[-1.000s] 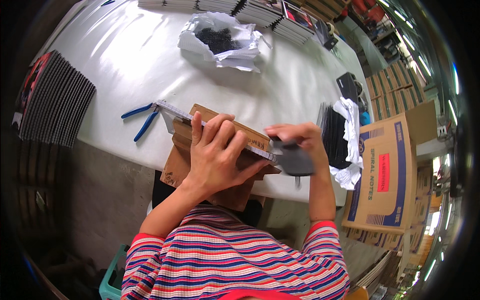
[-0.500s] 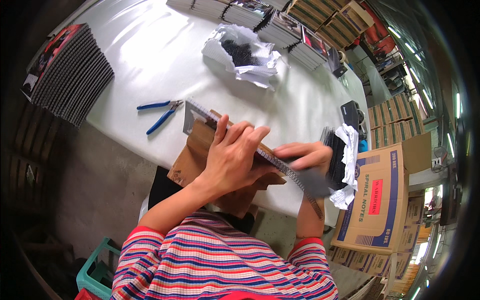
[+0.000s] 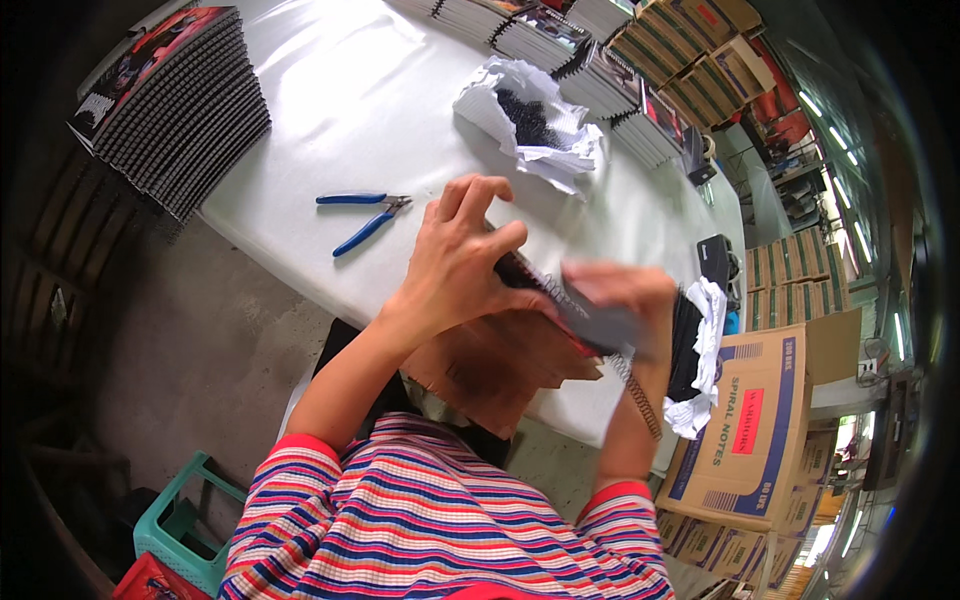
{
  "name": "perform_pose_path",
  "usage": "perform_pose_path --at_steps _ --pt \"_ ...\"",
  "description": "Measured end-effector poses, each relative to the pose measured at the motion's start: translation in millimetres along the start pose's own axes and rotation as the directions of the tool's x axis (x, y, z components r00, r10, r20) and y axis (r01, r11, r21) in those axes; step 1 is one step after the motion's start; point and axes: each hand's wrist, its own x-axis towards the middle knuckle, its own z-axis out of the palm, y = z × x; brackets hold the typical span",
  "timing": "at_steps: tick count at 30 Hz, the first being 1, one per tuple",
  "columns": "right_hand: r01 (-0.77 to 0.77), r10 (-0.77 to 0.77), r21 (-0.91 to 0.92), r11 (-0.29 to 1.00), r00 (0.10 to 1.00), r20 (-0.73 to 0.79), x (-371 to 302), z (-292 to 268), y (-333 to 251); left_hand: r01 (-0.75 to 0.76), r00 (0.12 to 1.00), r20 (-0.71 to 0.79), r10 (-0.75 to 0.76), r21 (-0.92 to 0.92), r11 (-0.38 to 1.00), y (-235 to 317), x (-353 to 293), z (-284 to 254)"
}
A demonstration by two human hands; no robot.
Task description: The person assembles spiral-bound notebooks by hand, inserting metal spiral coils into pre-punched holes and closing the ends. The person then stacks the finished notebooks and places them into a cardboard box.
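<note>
One brown board point(image 3: 490, 370), rough-edged, lies beneath the hands, nearest the ribbed striped shirt point(image 3: 430, 510). The left hand point(image 3: 458, 255) clasps one spiral notebook point(image 3: 520, 272) above it, thumb nearest, fingers bent over; the right hand point(image 3: 630, 290), blurred, overlaps a flat dark grey piece point(image 3: 603, 322), and whether it grips cannot be told. The notebook looks dark, tilted, red along its lower edge; one springy coil point(image 3: 640, 400) hangs before the right forearm. On the smooth white table point(image 3: 335, 130) are two crumpled paper wraps point(image 3: 710, 320) of black coils, one pair of blue-handled cutters point(image 3: 363, 234) and, leftward, one ridged notebook stack point(image 3: 185, 115).
</note>
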Motion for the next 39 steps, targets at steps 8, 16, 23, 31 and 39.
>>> perform_pose_path --at_steps 8,16,23,31,39 --pt "-0.179 0.182 -0.139 0.974 0.983 0.006 11.0 8.5 27.5 -0.038 0.999 -0.022 0.037 -0.063 0.997 -5.0 -1.2 -3.7" --pt "-0.134 0.132 0.003 0.991 0.967 -0.219 18.4 13.5 39.3 0.106 0.991 -0.044 -0.125 -0.298 0.949 -16.5 -6.9 -2.1" --pt "-0.077 0.137 0.239 0.968 0.961 -0.242 33.1 21.0 37.3 0.163 0.97 -0.09 -0.224 -0.441 0.883 -30.6 -4.3 7.5" --pt "0.126 -0.146 0.18 0.976 0.985 0.097 64.9 35.0 17.6 0.289 0.944 0.003 -0.329 -0.487 0.824 -36.6 -12.0 9.0" --pt "0.171 -0.174 0.044 0.984 0.98 0.094 78.7 50.0 16.6 0.241 0.96 -0.004 -0.279 -0.49 0.838 -35.2 -11.8 2.8"
